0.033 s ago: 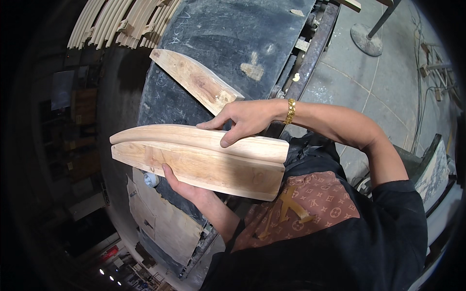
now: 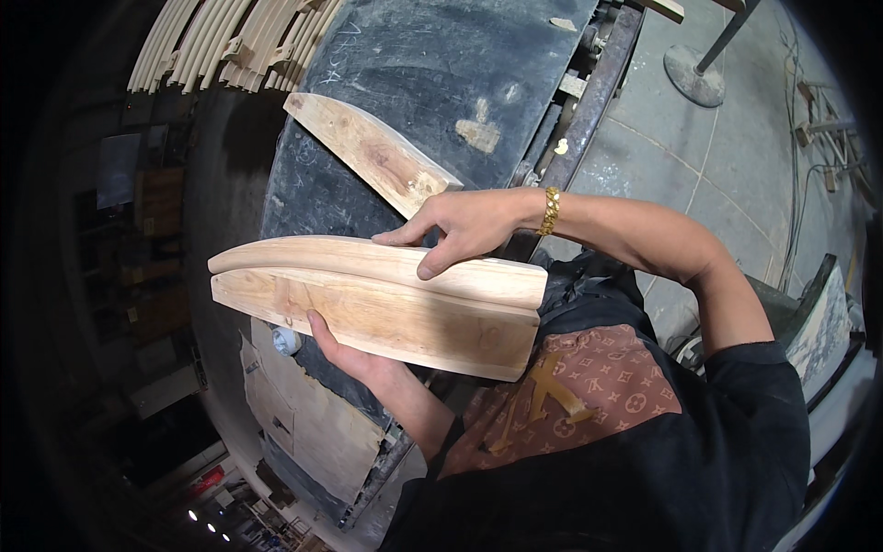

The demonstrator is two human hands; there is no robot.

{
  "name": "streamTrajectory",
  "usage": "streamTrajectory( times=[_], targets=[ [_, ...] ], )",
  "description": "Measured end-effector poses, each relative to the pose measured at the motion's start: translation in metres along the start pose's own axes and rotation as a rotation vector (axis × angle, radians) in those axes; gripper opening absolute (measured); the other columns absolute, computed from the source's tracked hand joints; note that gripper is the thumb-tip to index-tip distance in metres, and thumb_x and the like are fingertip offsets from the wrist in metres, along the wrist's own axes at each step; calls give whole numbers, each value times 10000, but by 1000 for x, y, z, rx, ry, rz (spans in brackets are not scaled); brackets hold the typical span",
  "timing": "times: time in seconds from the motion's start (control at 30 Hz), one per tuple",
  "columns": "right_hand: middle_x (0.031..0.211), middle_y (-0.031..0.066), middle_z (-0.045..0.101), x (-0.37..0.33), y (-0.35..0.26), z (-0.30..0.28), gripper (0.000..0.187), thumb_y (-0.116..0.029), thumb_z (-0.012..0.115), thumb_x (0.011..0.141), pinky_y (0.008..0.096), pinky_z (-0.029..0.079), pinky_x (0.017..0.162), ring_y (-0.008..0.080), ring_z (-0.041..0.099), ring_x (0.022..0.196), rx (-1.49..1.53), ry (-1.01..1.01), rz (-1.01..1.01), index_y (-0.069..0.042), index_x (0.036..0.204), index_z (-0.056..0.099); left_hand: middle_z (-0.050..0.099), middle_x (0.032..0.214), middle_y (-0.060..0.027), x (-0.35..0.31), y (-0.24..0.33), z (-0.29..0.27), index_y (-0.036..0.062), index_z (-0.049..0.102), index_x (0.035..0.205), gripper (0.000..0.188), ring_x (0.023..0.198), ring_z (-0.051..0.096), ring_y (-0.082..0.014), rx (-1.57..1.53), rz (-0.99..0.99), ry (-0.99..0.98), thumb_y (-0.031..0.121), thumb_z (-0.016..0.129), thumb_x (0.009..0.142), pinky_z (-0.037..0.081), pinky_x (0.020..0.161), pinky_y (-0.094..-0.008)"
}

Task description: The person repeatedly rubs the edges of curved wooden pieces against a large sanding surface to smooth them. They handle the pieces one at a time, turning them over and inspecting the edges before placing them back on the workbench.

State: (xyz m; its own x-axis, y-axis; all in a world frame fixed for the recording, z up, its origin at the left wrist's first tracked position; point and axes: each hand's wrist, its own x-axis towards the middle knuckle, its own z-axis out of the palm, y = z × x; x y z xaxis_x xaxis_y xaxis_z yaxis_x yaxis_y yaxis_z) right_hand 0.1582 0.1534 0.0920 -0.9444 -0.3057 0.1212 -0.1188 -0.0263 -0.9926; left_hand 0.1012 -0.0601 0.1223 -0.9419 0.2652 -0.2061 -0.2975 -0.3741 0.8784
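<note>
Two pale tapered wooden pieces lie long side against long side in my hands, above a dark workbench. The far one [image 2: 322, 252] has a rounded, curved face; the near one [image 2: 414, 324] is broad and flat-faced. My right hand [image 2: 464, 228], with a gold bracelet on the wrist, grips the far piece, thumb on its face and fingers along its far edge. From below, my left hand [image 2: 354, 357] holds the near piece, thumb on its face; its other fingers are hidden underneath. A third tapered wooden piece [image 2: 368, 152] rests on the bench beyond my right hand.
The dark bench top [image 2: 414, 64] has a rusty metal rail [image 2: 589, 129] along its right side. Stacked wooden slats [image 2: 230, 41] stand at the far left. A round-based metal stand [image 2: 694, 78] is on the floor at right. A small whitish-blue roll [image 2: 286, 340] sits near my left hand.
</note>
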Motion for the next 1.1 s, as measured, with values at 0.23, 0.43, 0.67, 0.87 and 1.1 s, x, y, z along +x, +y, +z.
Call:
streamTrajectory(
  times=[0.23,0.43,0.67,0.87,1.1],
  targets=[
    [1012,112,641,2,3,1,599,-195,617,777,241,478,657,110,601,694,13,7,-45,-132,1330,396,374,1314,-175,2,0,-4,46,267,1353,630,1187,410,-293,-20,-5,19,430,402,872,367,972,-428],
    [1017,125,638,3,6,2,604,-197,620,774,245,486,665,122,612,709,-17,12,-51,-125,1329,395,370,1319,-176,2,0,-3,47,265,1354,625,1189,408,-294,-21,4,24,425,397,875,367,973,-427],
    [1018,110,641,5,10,3,599,-188,625,785,241,476,695,94,600,741,4,23,-83,-117,1331,391,374,1320,-181,-2,-1,-1,29,272,1348,616,1186,411,-304,-5,65,-5,420,375,883,354,979,-428],
    [971,76,647,2,1,-2,611,-216,647,803,225,465,658,43,555,695,-13,-3,-59,-111,1340,374,374,1317,-191,1,2,5,12,267,1346,610,1190,404,-315,-53,18,76,407,359,891,339,986,-425],
    [784,-9,594,3,-10,-1,606,-215,664,797,199,409,533,13,439,576,1,-3,-5,-99,1326,393,387,1304,-196,-5,11,15,-8,295,1332,614,1178,410,-298,77,88,163,414,357,891,331,977,-391]
  ],
)
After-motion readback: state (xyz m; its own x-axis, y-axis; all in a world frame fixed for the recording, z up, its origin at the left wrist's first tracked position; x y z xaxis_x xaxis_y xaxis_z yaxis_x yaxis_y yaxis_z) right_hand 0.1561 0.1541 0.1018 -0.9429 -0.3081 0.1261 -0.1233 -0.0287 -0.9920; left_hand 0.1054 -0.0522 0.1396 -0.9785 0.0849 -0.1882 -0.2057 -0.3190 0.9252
